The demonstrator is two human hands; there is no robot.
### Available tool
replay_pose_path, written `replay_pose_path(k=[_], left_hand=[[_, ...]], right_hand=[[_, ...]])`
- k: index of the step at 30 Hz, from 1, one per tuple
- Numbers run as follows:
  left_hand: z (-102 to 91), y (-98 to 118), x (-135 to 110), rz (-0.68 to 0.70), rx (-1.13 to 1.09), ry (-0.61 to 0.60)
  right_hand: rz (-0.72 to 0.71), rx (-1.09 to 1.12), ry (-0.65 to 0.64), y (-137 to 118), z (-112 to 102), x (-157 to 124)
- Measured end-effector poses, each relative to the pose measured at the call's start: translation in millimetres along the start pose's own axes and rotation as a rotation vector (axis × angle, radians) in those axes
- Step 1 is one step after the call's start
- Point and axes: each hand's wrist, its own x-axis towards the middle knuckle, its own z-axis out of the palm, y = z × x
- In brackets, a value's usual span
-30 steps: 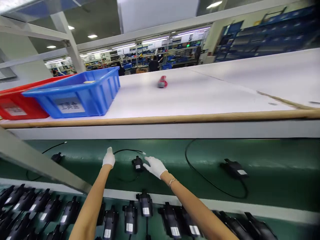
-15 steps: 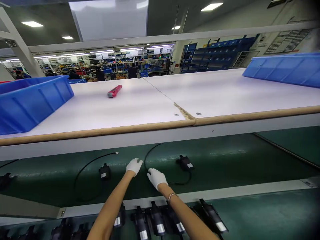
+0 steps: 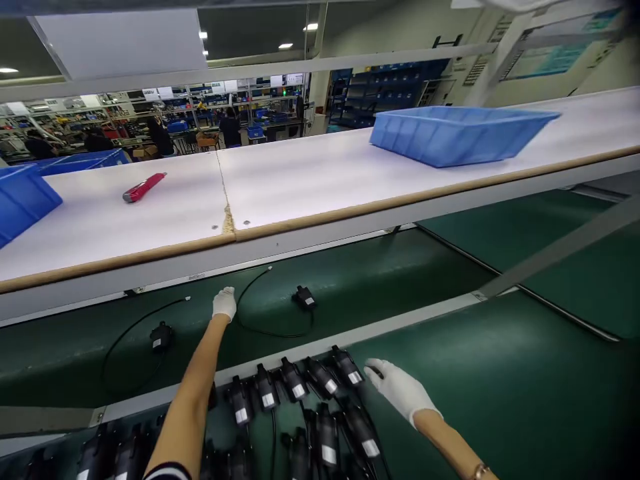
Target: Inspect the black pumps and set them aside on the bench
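Observation:
My left hand [image 3: 225,303], in a white glove, is over the green conveyor under the shelf, just left of a thin black cable [image 3: 245,323]. Its fingers look bent and their tips are hidden, so I cannot tell whether it is closed. The cable curves from a small white connector [image 3: 270,268] to a small black device [image 3: 305,298] with a white label. Lower right, my right hand [image 3: 400,390], gloved too, is open with the fingers loosely bent. It is beside a group of larger black units [image 3: 347,367] with white labels and cables, and I see nothing held in it.
Another cabled black device [image 3: 161,337] lies left on the conveyor. Above it runs a white shelf [image 3: 310,163] with a wooden front edge, carrying a red utility knife [image 3: 144,187] and blue bins [image 3: 450,137]. A slanted grey post [image 3: 560,247] stands at right. People are in the background.
The view has swung right. My right hand has left the cable on the conveyor and come back to the right of the black units nearer me. My left hand stays over the conveyor near the cable.

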Motion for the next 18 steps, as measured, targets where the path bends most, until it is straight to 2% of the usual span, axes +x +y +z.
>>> replay_pose_path(k=[2, 4, 6, 9, 11, 13, 15, 18], left_hand=[[-0.4, 13.4, -32.2, -0.008, -0.099, 0.026], [11.6, 34.6, -81.2, 0.001, -0.218, 0.023], [33.6, 62.3, -145.2, 0.015, -0.354, -0.005], [74.9, 108.7, -257.4, 0.009, -0.562, -0.065], [102.2, 137.3, -329.5, -0.04, -0.692, -0.096], [126.1, 160.6, -387.8, -0.12, -0.806, -0.111], [143.7, 177.1, -426.0, -0.201, -0.905, -0.106], [153.0, 191.9, -445.3, -0.305, -1.046, -0.056]], right_hand=[[0.043, 0.024, -0.017, 15.9, -1.2, -10.1], [0.04, 0.053, -0.02, 13.9, 0.6, -13.5], [0.009, 0.088, -0.016, 1.2, 3.9, -12.5], [-0.045, 0.136, 0.011, -21.4, 9.6, -10.2], [-0.067, 0.165, 0.011, -32.0, 12.4, -10.5], [-0.076, 0.192, -0.013, -36.7, 12.5, -12.3], [-0.089, 0.221, -0.037, -34.8, 6.6, -15.5], [-0.116, 0.26, -0.039, -20.8, -19.7, -22.1]])
